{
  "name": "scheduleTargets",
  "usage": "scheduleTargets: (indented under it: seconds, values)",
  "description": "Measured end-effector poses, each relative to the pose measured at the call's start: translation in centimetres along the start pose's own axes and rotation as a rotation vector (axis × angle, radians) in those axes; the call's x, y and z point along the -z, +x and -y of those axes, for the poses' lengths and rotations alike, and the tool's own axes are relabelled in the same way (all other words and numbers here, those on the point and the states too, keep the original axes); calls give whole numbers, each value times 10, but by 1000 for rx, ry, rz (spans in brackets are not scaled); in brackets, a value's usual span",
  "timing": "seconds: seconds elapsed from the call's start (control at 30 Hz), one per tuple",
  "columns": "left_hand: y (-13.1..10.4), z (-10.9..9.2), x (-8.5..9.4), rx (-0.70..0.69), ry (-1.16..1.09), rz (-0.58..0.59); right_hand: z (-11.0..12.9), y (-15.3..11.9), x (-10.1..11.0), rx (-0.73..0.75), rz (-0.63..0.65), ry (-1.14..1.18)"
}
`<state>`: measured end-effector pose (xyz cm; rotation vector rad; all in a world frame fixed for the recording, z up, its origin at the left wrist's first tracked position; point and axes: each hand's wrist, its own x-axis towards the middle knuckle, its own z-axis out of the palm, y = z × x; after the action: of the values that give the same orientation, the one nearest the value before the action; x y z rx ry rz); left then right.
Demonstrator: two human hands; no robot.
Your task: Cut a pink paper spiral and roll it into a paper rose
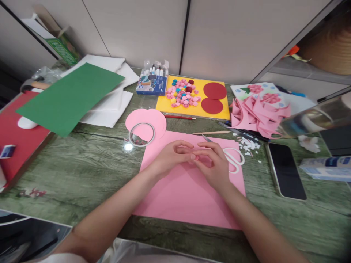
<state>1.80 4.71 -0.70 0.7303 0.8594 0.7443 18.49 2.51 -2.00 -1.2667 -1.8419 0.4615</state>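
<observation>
Above a pink sheet point(178, 197), my left hand point(171, 157) and my right hand point(215, 162) meet at the fingertips. Both are closed in a pinch on a small pink piece point(196, 157), mostly hidden by the fingers. Under and beside my right hand lie scissors point(240, 155) with white handles; a blade tip shows past the fingers. Pink round cut-outs point(161, 122) overlap the sheet's upper left corner, with a roll of tape point(131, 137) resting on them.
Behind are a yellow sheet point(164, 106) bearing small coloured rolls point(183, 96) and red circles point(214, 90), and a marker box point(152, 84). Pink scraps point(255, 113), white paper bits point(248, 144) and a phone point(286, 171) lie right. A green sheet point(74, 95) lies left.
</observation>
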Motion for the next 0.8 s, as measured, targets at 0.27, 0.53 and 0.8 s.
scheduleTargets:
  seconds: [0.27, 0.53, 0.8]
  values:
    - [-4, -17, 12, 84, 127, 134, 5, 5, 4, -63, 204, 230]
    - [-6, -17, 12, 17, 373, 121, 2, 5, 3, -30, 222, 183]
    - [-2, -7, 2, -17, 188, 14, 1, 3, 1, -22, 93, 92]
